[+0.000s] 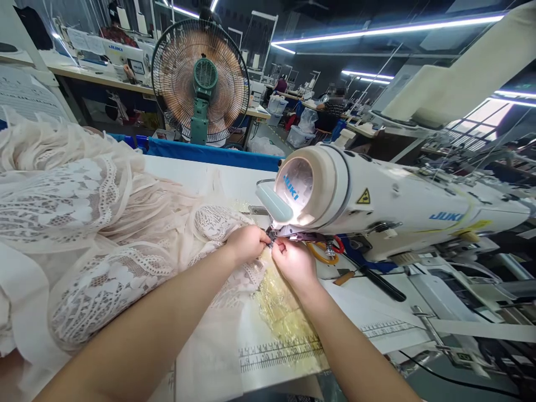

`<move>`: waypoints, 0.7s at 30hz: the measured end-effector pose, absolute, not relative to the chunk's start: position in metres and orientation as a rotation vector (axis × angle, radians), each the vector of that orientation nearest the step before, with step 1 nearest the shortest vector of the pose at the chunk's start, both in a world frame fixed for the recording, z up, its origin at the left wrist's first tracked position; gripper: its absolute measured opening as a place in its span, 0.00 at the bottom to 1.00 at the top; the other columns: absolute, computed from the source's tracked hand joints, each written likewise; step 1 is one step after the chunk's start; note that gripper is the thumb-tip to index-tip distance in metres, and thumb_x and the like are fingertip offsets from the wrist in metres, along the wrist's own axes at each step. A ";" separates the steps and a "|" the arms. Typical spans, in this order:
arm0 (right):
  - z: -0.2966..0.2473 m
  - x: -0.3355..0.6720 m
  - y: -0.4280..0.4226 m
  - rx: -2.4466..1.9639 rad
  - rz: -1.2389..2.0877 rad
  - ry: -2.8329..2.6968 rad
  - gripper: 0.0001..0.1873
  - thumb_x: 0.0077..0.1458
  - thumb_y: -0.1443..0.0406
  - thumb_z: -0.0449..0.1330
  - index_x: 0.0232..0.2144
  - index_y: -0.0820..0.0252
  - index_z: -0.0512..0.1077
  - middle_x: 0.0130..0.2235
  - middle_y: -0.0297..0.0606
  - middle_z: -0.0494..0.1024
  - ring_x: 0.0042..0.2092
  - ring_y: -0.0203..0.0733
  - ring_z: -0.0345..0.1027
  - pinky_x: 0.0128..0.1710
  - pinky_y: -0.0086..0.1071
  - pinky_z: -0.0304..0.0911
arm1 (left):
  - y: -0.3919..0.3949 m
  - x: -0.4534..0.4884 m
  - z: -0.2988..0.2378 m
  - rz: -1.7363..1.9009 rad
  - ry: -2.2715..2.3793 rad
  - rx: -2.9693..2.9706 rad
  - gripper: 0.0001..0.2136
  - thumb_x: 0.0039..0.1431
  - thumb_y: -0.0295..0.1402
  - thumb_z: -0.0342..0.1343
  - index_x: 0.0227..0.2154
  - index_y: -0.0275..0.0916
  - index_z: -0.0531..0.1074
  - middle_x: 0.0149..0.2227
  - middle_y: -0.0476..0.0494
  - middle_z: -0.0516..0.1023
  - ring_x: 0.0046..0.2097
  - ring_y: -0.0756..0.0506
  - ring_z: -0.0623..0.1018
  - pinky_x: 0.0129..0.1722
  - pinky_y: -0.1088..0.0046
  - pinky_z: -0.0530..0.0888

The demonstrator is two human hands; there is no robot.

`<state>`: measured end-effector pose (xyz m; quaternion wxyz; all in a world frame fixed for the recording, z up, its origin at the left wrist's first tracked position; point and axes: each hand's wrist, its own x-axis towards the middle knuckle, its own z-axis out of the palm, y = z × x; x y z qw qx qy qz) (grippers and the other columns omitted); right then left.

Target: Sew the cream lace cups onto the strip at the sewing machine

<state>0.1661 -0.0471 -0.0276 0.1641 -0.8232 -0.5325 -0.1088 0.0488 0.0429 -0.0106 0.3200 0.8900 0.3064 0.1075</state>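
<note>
Both hands are at the needle area of a white sewing machine [377, 195]. My left hand [248, 244] is closed in a pinch on the edge of a beige lace bra [215, 223], just left of the presser foot [271, 234]. My right hand [295, 262] is closed too, thumb against fingers, right in front of the foot; what lies between its fingertips is hidden. Lace and sheer fabric run under my left forearm. Under and between my hands lies crinkled yellowish clear film [280, 301] on the machine bed.
A heap of beige lace bras [79, 195] covers the left side. Right of the needle lie orange-handled scissors [322, 254] and a black-handled tool [383, 283]. A printed ruler [280, 353] runs along the front. Behind the blue table edge [209, 155] stands a fan [201, 84]; people sit farther back.
</note>
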 end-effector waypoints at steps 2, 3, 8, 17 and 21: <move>-0.028 0.167 -0.047 -2.334 -0.301 -1.527 0.11 0.48 0.65 0.50 0.18 0.58 0.68 0.19 0.34 0.69 0.24 0.36 0.57 0.24 0.30 0.45 | 0.043 0.048 -0.010 0.276 0.799 2.345 0.16 0.52 0.27 0.50 0.40 0.48 0.77 0.42 0.54 0.79 0.43 0.46 0.76 0.42 0.74 0.70; -0.029 0.168 -0.047 -2.328 -0.297 -1.531 0.11 0.48 0.65 0.50 0.19 0.58 0.68 0.20 0.34 0.70 0.24 0.36 0.58 0.24 0.29 0.45 | 0.042 0.048 -0.010 0.271 0.801 2.345 0.16 0.52 0.27 0.50 0.40 0.48 0.76 0.42 0.54 0.79 0.44 0.46 0.76 0.42 0.74 0.70; -0.031 0.171 -0.046 -2.301 -0.278 -1.544 0.11 0.49 0.65 0.50 0.20 0.58 0.70 0.21 0.34 0.72 0.25 0.37 0.61 0.26 0.29 0.48 | 0.040 0.048 -0.006 0.243 0.851 2.324 0.16 0.52 0.28 0.51 0.42 0.46 0.76 0.44 0.53 0.78 0.44 0.46 0.76 0.42 0.74 0.70; -0.032 0.171 -0.043 -2.310 -0.304 -1.538 0.14 0.49 0.65 0.50 0.14 0.58 0.63 0.18 0.34 0.68 0.23 0.36 0.57 0.25 0.30 0.46 | 0.039 0.047 -0.003 0.214 0.871 2.295 0.16 0.52 0.28 0.51 0.42 0.47 0.75 0.43 0.54 0.79 0.43 0.47 0.76 0.40 0.75 0.70; -0.030 0.170 -0.041 -2.326 -0.300 -1.522 0.14 0.49 0.66 0.50 0.13 0.58 0.62 0.18 0.34 0.68 0.23 0.36 0.55 0.24 0.30 0.45 | 0.040 0.047 0.000 0.213 0.912 2.275 0.15 0.52 0.29 0.51 0.41 0.49 0.76 0.43 0.55 0.78 0.43 0.47 0.76 0.40 0.76 0.70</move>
